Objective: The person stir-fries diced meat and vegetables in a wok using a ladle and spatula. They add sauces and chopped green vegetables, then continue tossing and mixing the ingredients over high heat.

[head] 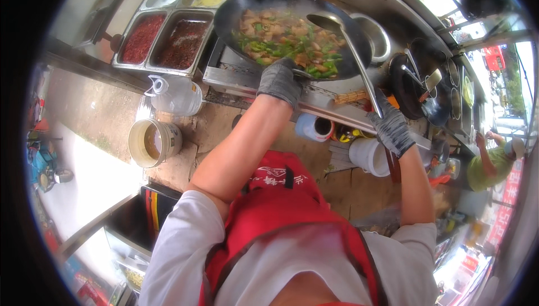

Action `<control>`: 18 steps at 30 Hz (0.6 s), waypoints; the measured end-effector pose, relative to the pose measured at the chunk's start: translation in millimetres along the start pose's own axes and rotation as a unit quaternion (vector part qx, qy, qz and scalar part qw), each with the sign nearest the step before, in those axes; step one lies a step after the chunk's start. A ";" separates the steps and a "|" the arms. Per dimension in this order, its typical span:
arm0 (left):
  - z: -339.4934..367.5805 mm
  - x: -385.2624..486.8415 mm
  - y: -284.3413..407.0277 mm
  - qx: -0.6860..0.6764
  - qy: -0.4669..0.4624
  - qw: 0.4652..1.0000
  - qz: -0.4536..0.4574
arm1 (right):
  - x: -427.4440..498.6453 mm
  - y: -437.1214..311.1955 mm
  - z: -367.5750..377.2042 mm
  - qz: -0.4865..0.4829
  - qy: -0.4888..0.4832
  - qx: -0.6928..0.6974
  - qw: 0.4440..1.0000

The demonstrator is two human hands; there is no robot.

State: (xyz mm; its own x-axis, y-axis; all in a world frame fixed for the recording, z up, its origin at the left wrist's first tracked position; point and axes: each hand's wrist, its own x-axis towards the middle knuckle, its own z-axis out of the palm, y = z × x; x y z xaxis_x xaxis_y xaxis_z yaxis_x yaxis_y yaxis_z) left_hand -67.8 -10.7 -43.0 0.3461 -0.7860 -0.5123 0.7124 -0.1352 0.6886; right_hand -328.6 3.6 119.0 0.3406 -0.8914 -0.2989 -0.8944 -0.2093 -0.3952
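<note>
A large dark wok [229,22] sits over the steel stove, steaming slightly. Inside it lies a mix of chopped green peppers and brownish pieces of food [290,41]. My left hand [280,81], in a grey knitted glove, grips the wok's near rim or handle; the fingers hide the exact hold. Wearing a matching glove, my right hand [391,125] is closed around the handle of a metal ladle [358,53]. The ladle's bowl hangs over the right part of the wok, above the food.
Left of the wok are several steel pans, one with red chilli seasoning [143,39]. Below them are a clear plastic jug [174,95] and a bucket with liquid [172,137]. A steel pot [381,39], a bamboo brush [350,96] and another wok [404,95] lie rightward. A person [490,167] stands far right.
</note>
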 end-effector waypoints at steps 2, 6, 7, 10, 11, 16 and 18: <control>8.5 76.5 -10.2 0.295 -0.053 0.945 0.128 | -11.2 11.6 3.3 0.008 0.023 0.080 0.997; -19.9 117.9 -80.3 0.315 -0.048 0.905 0.284 | -32.8 34.7 26.2 0.019 0.088 0.161 0.983; -26.4 99.2 -88.8 0.263 -0.043 0.902 0.339 | -40.8 38.8 33.6 0.016 0.092 0.188 0.978; -38.8 2.1 -87.5 -0.269 0.020 0.961 -0.069 | -66.4 45.1 53.6 0.042 0.097 0.190 0.976; -36.8 -33.2 -84.3 -0.274 0.020 0.961 -0.012 | -72.1 45.8 59.1 0.052 0.110 0.193 0.974; 3.7 2.7 -26.4 -0.247 0.117 0.956 -0.102 | -69.5 51.7 58.4 0.041 0.039 0.136 0.989; 13.5 48.3 -24.9 -0.226 0.080 0.967 -0.087 | -50.0 57.1 45.2 0.036 -0.010 -0.029 0.999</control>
State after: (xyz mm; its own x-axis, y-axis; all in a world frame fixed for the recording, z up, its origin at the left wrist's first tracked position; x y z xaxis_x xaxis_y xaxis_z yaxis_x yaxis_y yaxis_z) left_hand -77.1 -53.5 -78.0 0.2602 -0.6671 -0.6980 0.9501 0.0480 0.3083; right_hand -383.6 54.4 72.1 0.2791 -0.8974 -0.3417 -0.9320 -0.1673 -0.3217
